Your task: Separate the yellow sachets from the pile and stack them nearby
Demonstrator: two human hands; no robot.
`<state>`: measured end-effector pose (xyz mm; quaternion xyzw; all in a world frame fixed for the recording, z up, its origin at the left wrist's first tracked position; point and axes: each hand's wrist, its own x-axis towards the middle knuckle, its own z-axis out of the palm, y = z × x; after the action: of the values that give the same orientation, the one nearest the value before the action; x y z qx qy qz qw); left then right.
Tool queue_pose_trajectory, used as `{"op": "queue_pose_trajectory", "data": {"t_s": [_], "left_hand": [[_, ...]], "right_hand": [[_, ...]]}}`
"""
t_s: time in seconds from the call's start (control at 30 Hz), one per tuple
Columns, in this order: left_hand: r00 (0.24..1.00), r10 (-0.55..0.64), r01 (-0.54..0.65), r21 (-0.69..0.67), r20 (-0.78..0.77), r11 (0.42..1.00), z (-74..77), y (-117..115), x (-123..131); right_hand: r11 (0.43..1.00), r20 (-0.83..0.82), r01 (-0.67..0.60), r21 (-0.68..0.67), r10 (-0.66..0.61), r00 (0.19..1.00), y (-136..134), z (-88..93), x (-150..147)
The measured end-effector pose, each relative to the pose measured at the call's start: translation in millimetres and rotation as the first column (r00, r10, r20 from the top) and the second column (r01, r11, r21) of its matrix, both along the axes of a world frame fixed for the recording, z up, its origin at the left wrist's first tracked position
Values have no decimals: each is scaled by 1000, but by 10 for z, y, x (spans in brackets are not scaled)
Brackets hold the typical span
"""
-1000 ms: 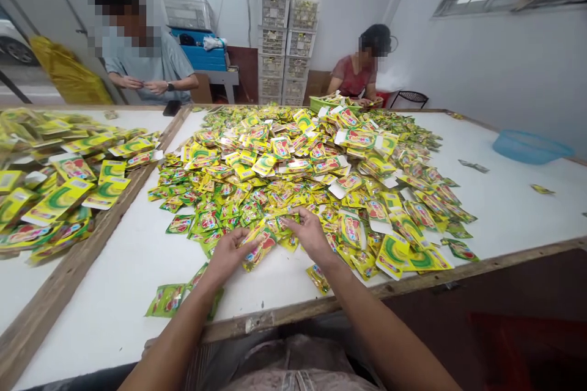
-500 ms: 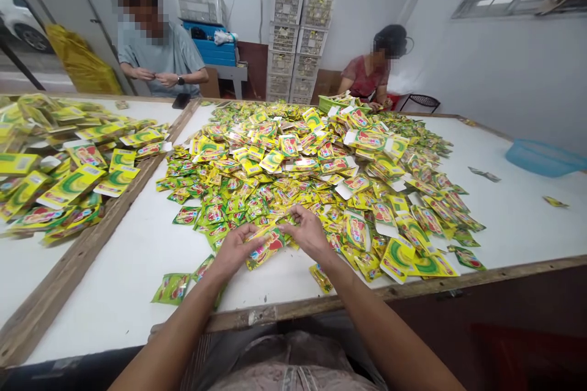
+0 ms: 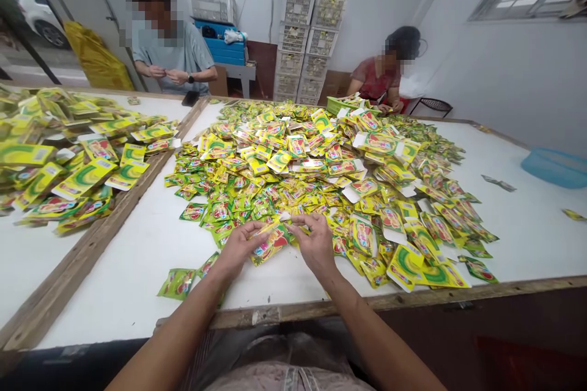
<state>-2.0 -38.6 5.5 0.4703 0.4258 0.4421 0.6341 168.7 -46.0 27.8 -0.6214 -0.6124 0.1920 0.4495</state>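
A small yellow carton (image 3: 271,245) with red and green print is tilted in front of me, just above the table edge side of the heap. My left hand (image 3: 238,250) grips its left side between thumb and fingers. At the upper right end, where a white flap (image 3: 285,216) shows, my right hand (image 3: 315,244) pinches the carton with thumb and forefinger. Whether a sachet is inside I cannot tell. Loose green sachets (image 3: 178,283) lie near my left forearm, and a large heap of sachets and cartons (image 3: 279,162) spreads just beyond both hands.
A wooden strip (image 3: 105,220) divides the white table; more yellow cartons (image 3: 85,180) pile up left of it. Two people sit across, one in a blue shirt (image 3: 177,52), one in red (image 3: 376,78). A green basket (image 3: 337,105) and a blue basin (image 3: 554,166) are on the table.
The view has swung slightly left. My right hand has turned at the carton's end, its fingers now pointing more to the left, and the white flap has come into sight.
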Motion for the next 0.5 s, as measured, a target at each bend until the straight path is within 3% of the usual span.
{"op": "queue_pose_trajectory", "data": {"t_s": [0.07, 0.27, 0.5], "left_hand": [[1000, -12, 12, 17, 17, 1000, 10, -4, 4], [998, 1, 1, -25, 60, 1000, -18, 5, -25], [996, -83, 83, -16, -7, 996, 19, -53, 32]], "right_hand": [[999, -41, -24, -23, 23, 999, 7, -27, -13], [912, -312, -379, -155, 319, 895, -39, 1, -37], [933, -188, -318, -167, 287, 939, -75, -70, -145]]}}
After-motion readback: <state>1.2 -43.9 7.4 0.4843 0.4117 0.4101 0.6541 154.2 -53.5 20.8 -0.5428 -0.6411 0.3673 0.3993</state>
